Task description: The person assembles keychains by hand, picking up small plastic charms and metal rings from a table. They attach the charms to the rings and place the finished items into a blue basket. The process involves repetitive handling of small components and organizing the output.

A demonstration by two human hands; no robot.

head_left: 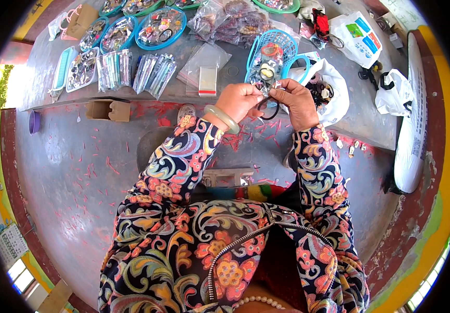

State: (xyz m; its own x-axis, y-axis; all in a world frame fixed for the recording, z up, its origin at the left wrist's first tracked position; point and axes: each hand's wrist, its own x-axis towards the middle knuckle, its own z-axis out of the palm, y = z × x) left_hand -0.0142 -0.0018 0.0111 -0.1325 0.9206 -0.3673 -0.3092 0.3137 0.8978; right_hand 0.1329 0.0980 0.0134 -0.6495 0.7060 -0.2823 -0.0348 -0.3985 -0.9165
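My left hand (237,103), with a pale bangle (223,119) at its wrist, pinches with thumb and fingers at the table's near edge. Opposite it, my right hand (297,101) is closed in a pinch too, and the fingertips of both almost meet. From between them hangs the loop of a black elastic hair tie (273,116). Small shiny pieces show at the fingertips, too small to make out. Just beyond my hands is a blue plastic basket (289,48) with small colourful hair accessories (272,50) in it.
Right of my hands sits an open white plastic bag (339,88) of dark hair ties. Pen bundles (154,73), clear bags (202,60) and blue trays of trinkets (161,28) cover the table's left and back. A cardboard box (108,110) stands below the near edge. Red scraps litter the floor.
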